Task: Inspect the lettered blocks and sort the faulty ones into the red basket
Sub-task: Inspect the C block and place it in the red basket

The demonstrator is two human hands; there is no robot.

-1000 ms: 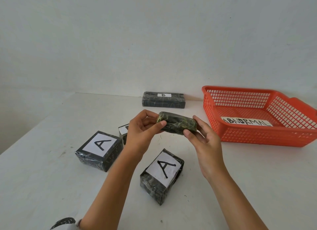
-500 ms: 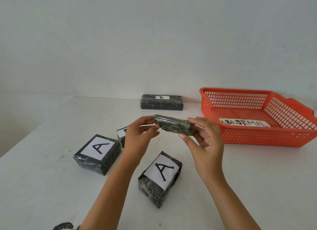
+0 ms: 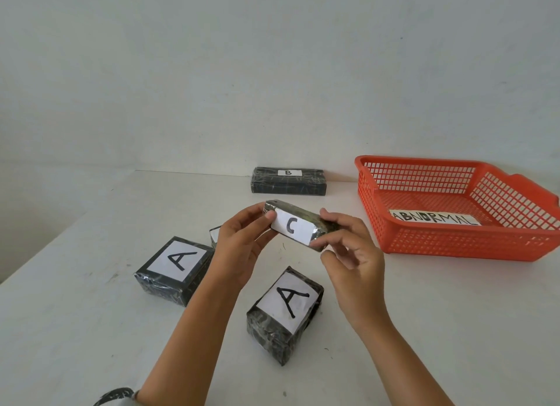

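Observation:
I hold a small dark wrapped block [image 3: 295, 225] above the table, its white label with the letter C facing me. My left hand [image 3: 242, 248] grips its left end and my right hand [image 3: 351, 251] pinches its right end. Two dark blocks labelled A rest on the table: one [image 3: 175, 269] at the left, one [image 3: 285, 311] below my hands. A long flat block labelled B [image 3: 288, 180] lies at the back by the wall. Another labelled block [image 3: 215, 235] is mostly hidden behind my left hand. The red basket [image 3: 454, 242] at the right holds only an "ABNORMAL" label.
The white table [image 3: 424, 330] meets a plain white wall at the back and drops off along its left edge. A dark cuff [image 3: 113, 396] shows at my left wrist near the bottom of the view.
Both hands have turned the held block over, so its dark side gave way to the white C label. The block stays at about the same height between the hands.

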